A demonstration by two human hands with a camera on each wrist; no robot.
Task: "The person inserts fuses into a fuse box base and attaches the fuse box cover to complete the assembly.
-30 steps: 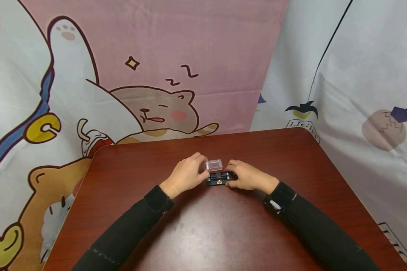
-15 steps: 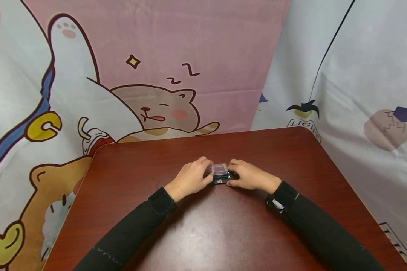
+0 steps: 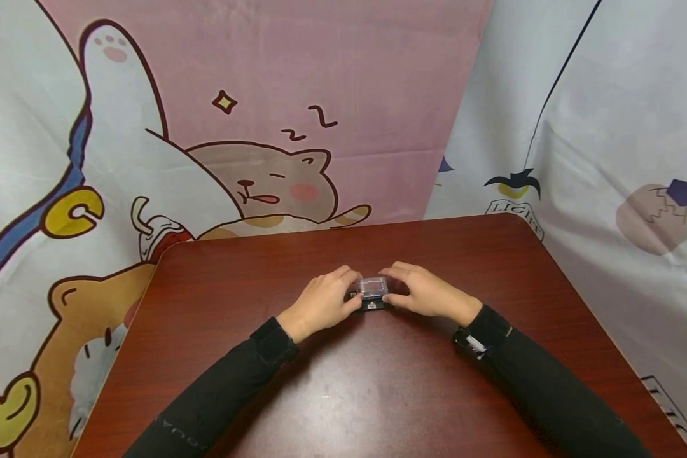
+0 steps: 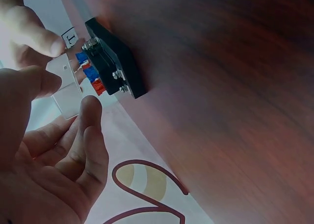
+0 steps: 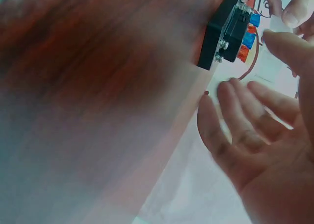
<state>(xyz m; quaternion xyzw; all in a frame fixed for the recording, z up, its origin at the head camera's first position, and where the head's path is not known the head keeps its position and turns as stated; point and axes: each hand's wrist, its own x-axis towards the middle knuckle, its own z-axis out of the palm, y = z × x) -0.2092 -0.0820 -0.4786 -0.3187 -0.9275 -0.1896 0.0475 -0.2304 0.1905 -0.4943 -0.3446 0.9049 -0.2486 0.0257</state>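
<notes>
In the head view, a clear plastic cover (image 3: 373, 287) sits above a black fuse block (image 3: 372, 306) at the middle of the table. My left hand (image 3: 325, 302) holds the cover's left end between thumb and fingers. At its right end my right hand (image 3: 426, 291) grips the cover, thumb on the near side and fingers on the far side. The left wrist view shows blue and red blade fuses (image 4: 91, 73) standing in the block, with metal screws at its edge. A gap shows there between the cover and the fuses.
The block rests on a reddish-brown wooden table (image 3: 332, 388). A printed cartoon cloth (image 3: 378, 95) hangs behind the far edge, and a pale cloth (image 3: 595, 127) hangs on the right.
My left hand has brought the clear cover rightward and nearer, over the fuse block. My right hand has left the block's right end and moved onto the cover.
</notes>
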